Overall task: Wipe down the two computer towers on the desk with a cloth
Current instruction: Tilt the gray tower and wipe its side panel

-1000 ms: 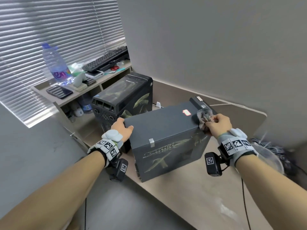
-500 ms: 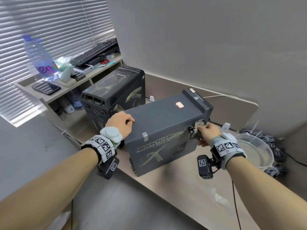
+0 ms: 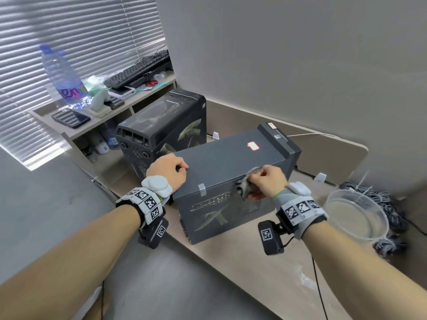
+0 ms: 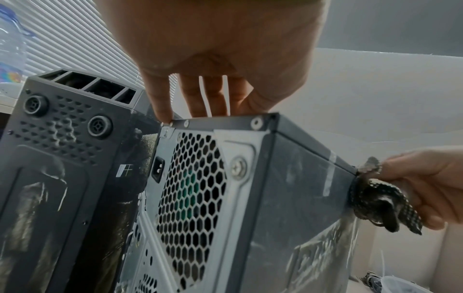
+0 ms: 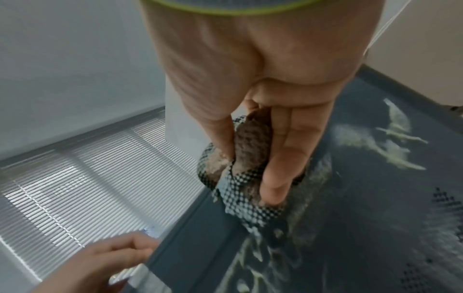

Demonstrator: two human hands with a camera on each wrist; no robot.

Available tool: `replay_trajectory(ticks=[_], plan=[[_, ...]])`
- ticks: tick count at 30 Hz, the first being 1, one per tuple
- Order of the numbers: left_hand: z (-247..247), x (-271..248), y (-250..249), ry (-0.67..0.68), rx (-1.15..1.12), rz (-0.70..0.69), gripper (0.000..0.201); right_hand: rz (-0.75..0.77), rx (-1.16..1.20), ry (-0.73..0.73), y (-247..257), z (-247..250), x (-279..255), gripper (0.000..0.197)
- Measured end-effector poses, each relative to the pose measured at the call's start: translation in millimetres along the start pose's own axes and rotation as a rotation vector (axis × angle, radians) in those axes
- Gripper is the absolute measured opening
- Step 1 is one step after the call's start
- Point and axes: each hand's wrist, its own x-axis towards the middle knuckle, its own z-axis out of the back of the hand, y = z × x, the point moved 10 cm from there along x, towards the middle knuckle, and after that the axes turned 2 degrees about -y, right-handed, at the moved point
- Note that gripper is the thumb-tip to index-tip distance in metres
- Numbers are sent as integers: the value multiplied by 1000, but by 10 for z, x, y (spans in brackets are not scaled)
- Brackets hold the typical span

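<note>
While left grip (image 3: 167, 168) curls over the rear top edge of near tower (image 3: 231, 158), right grip (image 3: 268, 181) pinches cloth (image 3: 246, 187) against its upper side panel. Far tower (image 3: 161, 125) stands just beside. Bowl (image 3: 355, 215) on tabletop (image 3: 254, 273): contents unclear.

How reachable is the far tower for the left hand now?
Probably yes: the left hand holds the near tower's rear corner; the far tower stands beside it, nothing between, but the right hand has the cloth.

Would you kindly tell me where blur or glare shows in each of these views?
Head view: right hand and cloth motion-blurred. Left wrist view: left hand soft up close, grille of the near tower crisp. Right wrist view: its panel smeared by motion, blinds glaring.
</note>
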Motion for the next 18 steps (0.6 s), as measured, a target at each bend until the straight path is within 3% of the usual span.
replay_trajectory(ticks=[4,7,10,12,15,18], plan=[[0,-9,-23,8,8,11,20,14,-81,-55,-73,102,17,26],[-8,0,-11,19,18,27,19,117,-333,-135,77,181,21,27],[-12,17,-23,29,38,50,18,206,-389,3,209,-166,-75,31],[-7,18,-41,35,37,55,18,231,-400,18,200,-194,-41,29],[4,3,-51,26,17,49,18,202,-462,-107,168,247,134,27],[3,-13,-47,15,3,55,18,102,-350,-255,58,838,362,13]])
